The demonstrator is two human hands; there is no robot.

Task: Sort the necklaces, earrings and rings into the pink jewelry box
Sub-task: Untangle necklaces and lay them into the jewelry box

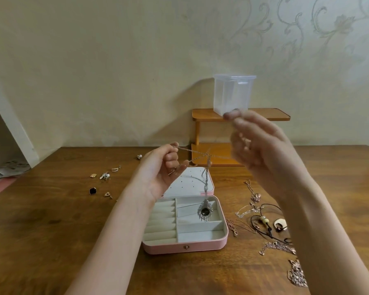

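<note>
The pink jewelry box (185, 248) lies open at the middle of the wooden table, its cream compartments bare. A silver necklace (205, 210) with a dark-stone pendant hangs over the box's right compartments. My left hand (165, 167) pinches one end of its chain above the lid. My right hand (258, 145) is raised higher, blurred, with the chain running toward its fingers. Several earrings (104, 176) lie left of the box. A heap of necklaces (266, 226) lies right of it.
An orange two-tier shelf (213, 137) stands against the wall behind the box, with a clear plastic container (232, 94) on its top. A dark square earring (93, 190) and a pearl one (139, 156) lie on the table (51, 220) at left.
</note>
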